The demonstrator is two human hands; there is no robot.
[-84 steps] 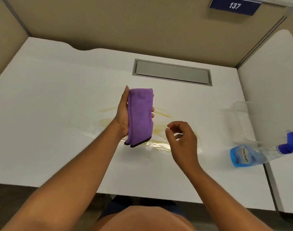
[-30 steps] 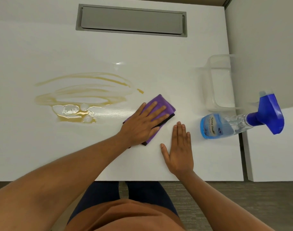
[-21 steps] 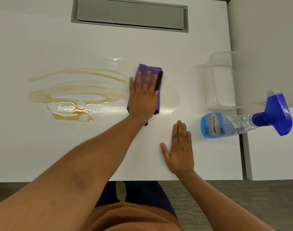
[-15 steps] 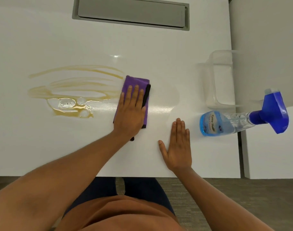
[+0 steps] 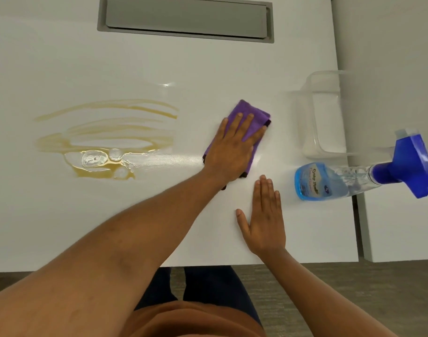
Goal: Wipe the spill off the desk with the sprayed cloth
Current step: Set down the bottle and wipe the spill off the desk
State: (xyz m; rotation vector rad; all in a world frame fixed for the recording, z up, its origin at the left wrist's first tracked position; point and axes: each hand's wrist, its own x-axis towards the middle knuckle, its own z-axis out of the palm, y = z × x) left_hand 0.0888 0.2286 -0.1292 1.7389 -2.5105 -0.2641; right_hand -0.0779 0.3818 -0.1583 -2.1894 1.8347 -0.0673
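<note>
While you press the cloth flat, the items stand as follows.

Cloth: your folded purple cloth [image 5: 244, 132] lies on the white counter [image 5: 159, 57], well to the right of the wet patch; you keep it folded thick, likely so it gives a firm pad under your palm.

Left hand: your left hand [image 5: 232, 149] lies spread on top of the cloth, fingers [image 5: 239, 120] extended and splayed, not curled round anything; you pin the cloth down by pressure and do not grip it, which suits sliding it across the surface.

Right hand: your right hand [image 5: 264, 220] rests palm down on the bare counter just below the cloth, fingers straight and together, holding nothing; it appears to brace you as you lean in.

Spill: your amber spill [image 5: 106, 147] sits left of centre, a pool with clear lumps in it and thin streaks arching above; a pale wet sheen runs from it toward the cloth. You have most of it yet to clear, by my judgement.

Spray bottle: your blue spray bottle [image 5: 354, 178] lies on its side at the right edge, nozzle pointing right, parked clear of the wiping path.

Clear container: your transparent container [image 5: 324, 113] stands just beyond the bottle, apart from the cloth.

Next move: you probably need to sweep the cloth leftward through the pool; you risk pushing liquid ahead of it.
</note>
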